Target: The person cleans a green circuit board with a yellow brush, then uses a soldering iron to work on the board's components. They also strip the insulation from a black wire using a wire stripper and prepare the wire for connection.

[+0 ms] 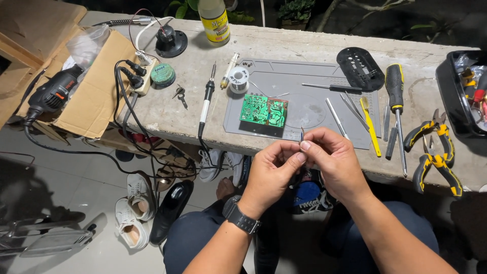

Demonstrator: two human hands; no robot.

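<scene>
Head view: I'm over the concrete bench, grey work mat ahead, green circuit board on its near left corner, soldering iron left of that, pliers off to the right. Both hands meet just near of the bench edge. My left hand and right hand pinch a tiny dark part between fingertips, too small to identify. I'd say steady wrists and a light pinch matter most now.
</scene>
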